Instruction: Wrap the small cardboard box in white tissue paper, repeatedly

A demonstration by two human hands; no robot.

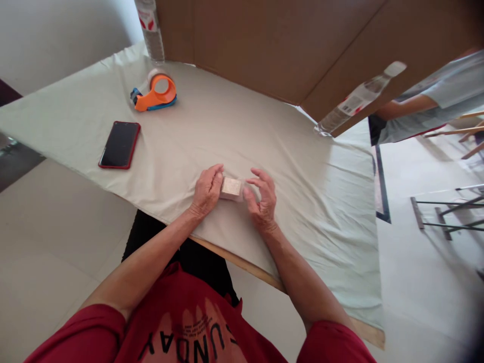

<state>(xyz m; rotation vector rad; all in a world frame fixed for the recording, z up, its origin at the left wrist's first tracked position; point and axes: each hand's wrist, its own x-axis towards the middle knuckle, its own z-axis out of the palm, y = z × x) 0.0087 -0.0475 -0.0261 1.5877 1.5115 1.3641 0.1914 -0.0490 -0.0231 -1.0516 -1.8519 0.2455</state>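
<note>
On the cloth-covered table in front of me lies a small pale box [231, 187], with a beige speckled top and what looks like clear plastic around it. My left hand [207, 189] is closed against the box's left end, its fingers together and partly hiding that side. At the right end, my right hand [262, 198] is open, thumb and fingers curved apart. Clear film or plastic seems to stick out between the box and that thumb; whether the thumb touches it I cannot tell.
A phone [120, 144] and an orange tape dispenser [159, 93] lie to the left. Behind stands a large cardboard panel [257, 45], with a water bottle [153, 38] at its left and another bottle [357, 103] at its right. A person's arm [410, 106] shows beyond.
</note>
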